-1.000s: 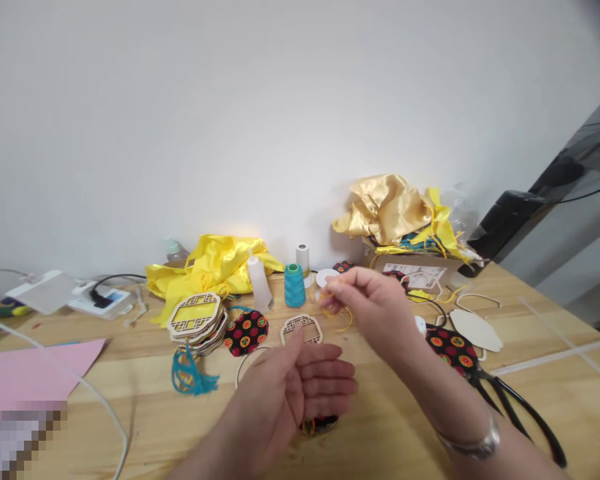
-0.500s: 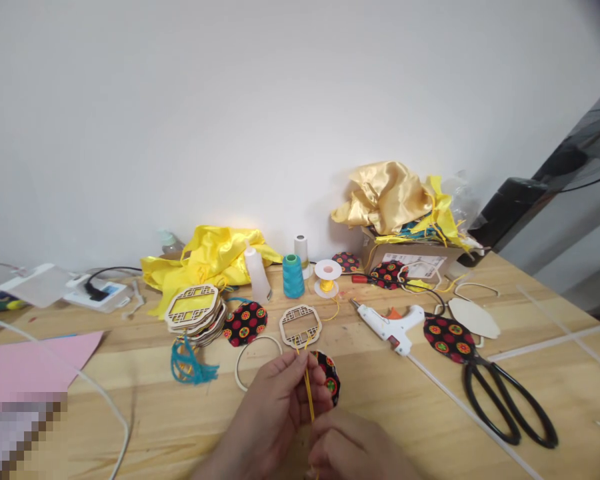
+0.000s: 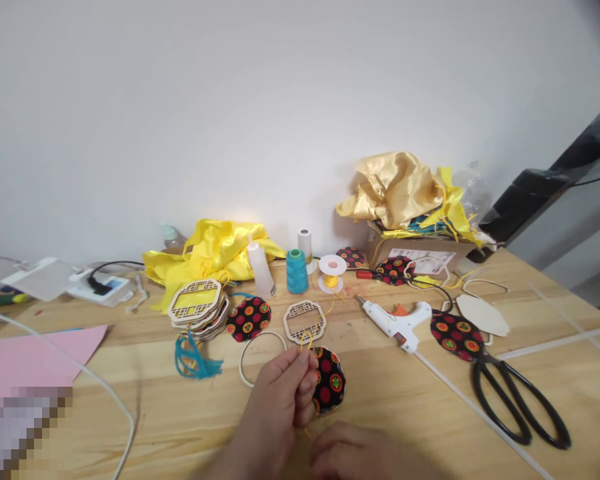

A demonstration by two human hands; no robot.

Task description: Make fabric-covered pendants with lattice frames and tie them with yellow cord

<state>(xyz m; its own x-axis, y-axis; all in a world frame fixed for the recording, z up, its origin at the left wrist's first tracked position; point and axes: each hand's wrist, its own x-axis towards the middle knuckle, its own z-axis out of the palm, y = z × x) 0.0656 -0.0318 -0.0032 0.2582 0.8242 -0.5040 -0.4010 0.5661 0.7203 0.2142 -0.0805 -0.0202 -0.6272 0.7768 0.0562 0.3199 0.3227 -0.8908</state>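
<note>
My left hand [image 3: 283, 393] pinches a yellow cord [image 3: 307, 339] between thumb and fingers. The cord's upper strands reach the lower edge of a wooden lattice frame [image 3: 305, 323], which lies on the table just beyond the fingertips. Close to the bottom edge my right hand [image 3: 353, 453] is curled and a little blurred; whatever is in its fingers is hidden. A bit of yellow shows between the two hands. Beside my left hand lies a black fabric piece with red and orange flowers [image 3: 330, 380], partly covered by the fingers. A thin pale hoop [image 3: 243, 357] rests to the left.
Left stand stacked lattice frames [image 3: 195, 301], a teal tassel [image 3: 193, 357] and yellow satin [image 3: 220, 250]. Behind are a blue thread cone [image 3: 297, 273] and a yellow cord spool [image 3: 331, 273]. Right lie a white glue gun [image 3: 397, 322] and black-handled scissors [image 3: 520, 400]; a box [image 3: 420, 257] holds fabric.
My right hand has shifted slightly down, away from my left hand. My left fingers have curled tighter, and more of the flowered piece shows. The view has shifted a little.
</note>
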